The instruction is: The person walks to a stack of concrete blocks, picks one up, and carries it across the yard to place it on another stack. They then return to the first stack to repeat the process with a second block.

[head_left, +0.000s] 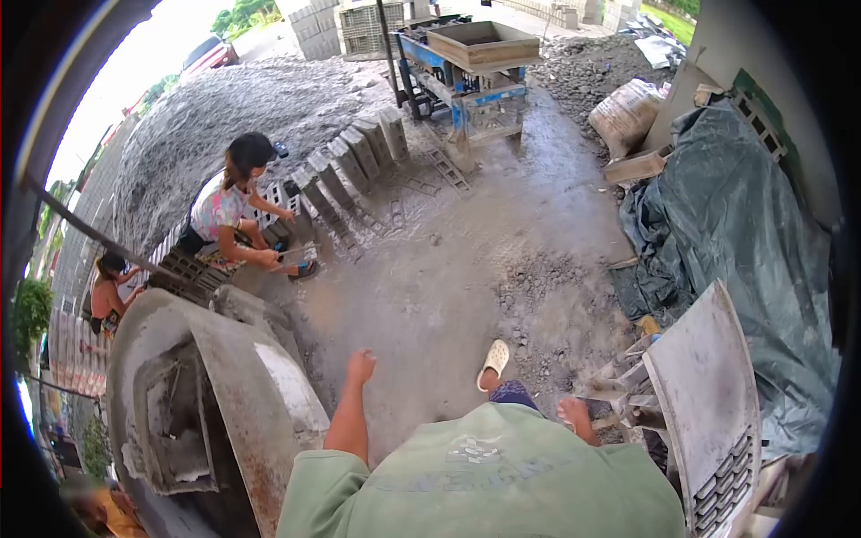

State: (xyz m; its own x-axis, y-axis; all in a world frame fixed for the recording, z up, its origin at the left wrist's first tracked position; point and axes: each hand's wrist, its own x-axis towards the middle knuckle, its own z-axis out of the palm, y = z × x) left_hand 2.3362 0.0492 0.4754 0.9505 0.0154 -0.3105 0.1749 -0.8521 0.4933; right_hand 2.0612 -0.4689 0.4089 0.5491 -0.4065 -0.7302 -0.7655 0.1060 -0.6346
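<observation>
My left hand (361,367) hangs over the grey concrete floor (395,314), right of a large round mixer-like drum (242,377). Its fingers look curled, and whether anything is inside them is too small to tell. My right hand (575,413) is low beside my body, near a metal frame (637,394) with a pale curved panel (704,377). Its fingers are partly visible, and nothing shows in it. One foot in a cream clog (494,360) is forward on the floor.
A person in a cap (224,202) crouches beside a row of concrete blocks (345,161); another person (109,291) is farther left. A blue machine (462,90) stands ahead. Right are a sack (626,117) and dark tarp (735,206). Gravel is piled behind the blocks.
</observation>
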